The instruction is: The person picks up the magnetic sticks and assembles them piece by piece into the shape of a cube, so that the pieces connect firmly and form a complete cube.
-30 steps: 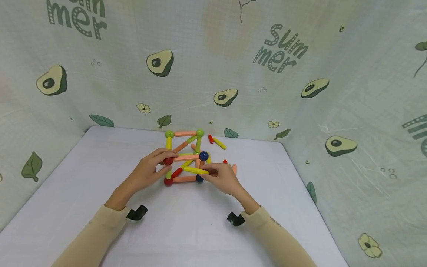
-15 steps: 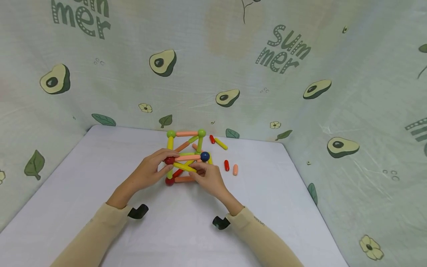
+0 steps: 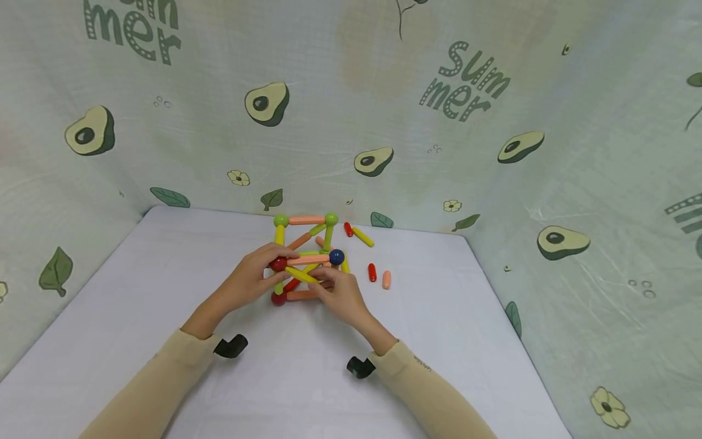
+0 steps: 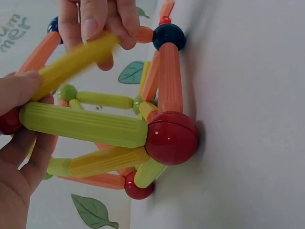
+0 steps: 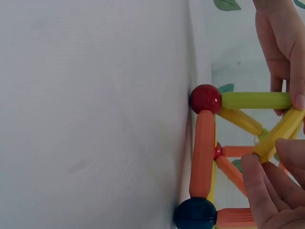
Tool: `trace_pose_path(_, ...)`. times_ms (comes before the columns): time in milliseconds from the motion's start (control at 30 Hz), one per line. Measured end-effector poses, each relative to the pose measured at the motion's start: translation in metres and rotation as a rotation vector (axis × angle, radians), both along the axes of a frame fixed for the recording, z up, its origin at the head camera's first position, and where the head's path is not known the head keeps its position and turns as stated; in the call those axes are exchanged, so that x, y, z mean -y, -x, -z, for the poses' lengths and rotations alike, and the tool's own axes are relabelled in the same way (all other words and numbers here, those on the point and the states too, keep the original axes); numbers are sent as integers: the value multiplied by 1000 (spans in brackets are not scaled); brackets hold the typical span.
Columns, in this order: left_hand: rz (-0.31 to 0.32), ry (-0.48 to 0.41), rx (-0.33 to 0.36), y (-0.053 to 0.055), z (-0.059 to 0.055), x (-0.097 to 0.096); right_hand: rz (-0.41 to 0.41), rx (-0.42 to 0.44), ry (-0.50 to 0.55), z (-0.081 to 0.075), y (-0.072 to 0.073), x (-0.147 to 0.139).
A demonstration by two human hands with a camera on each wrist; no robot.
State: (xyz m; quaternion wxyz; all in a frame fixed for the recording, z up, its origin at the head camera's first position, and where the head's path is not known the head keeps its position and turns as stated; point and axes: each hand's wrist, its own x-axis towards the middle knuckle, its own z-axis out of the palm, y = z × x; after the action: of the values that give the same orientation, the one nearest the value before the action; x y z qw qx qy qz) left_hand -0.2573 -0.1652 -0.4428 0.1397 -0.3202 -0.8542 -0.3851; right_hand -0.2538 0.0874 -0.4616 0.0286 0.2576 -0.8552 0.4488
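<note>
A cube-like frame of magnetic sticks and balls stands on the white table [image 3: 307, 378]. My left hand [image 3: 248, 280] grips its upper front-left corner, fingers and thumb about the red ball [image 3: 278, 264]. A yellow magnetic stick [image 3: 300, 275] slants down from that ball, and my right hand [image 3: 341, 297] pinches its lower end. In the left wrist view the yellow stick [image 4: 71, 67] reaches the left thumb; its contact with the ball is hidden there. A green stick [image 4: 86, 125] runs from the gripped corner to the lower red ball [image 4: 171, 138]. My right hand covers the lower front-right corner.
Right of the frame lie a loose red stick [image 3: 372, 272] and a peach stick [image 3: 386, 280]. Farther back are another red stick [image 3: 348, 229] and a yellow one [image 3: 363, 236]. A printed cloth [image 3: 318, 122] hangs behind the table.
My right hand has moved left with the yellow stick, bringing its far end to the upper red ball. The stick now slants downward. My left hand has kept its grip on the corner.
</note>
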Motion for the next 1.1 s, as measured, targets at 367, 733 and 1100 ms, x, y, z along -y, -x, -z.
trace_pose_path(367,-22,-1,57,-2,-1,-2,40,1,-56,-4,4,-44)
trace_pose_path(733,-38,3,72,-2,0,-2,82,-51,-286,-3,46,-135)
trace_pose_path(1100,-46,-4,73,-2,0,-2,-19,0,-532,4,68,-171)
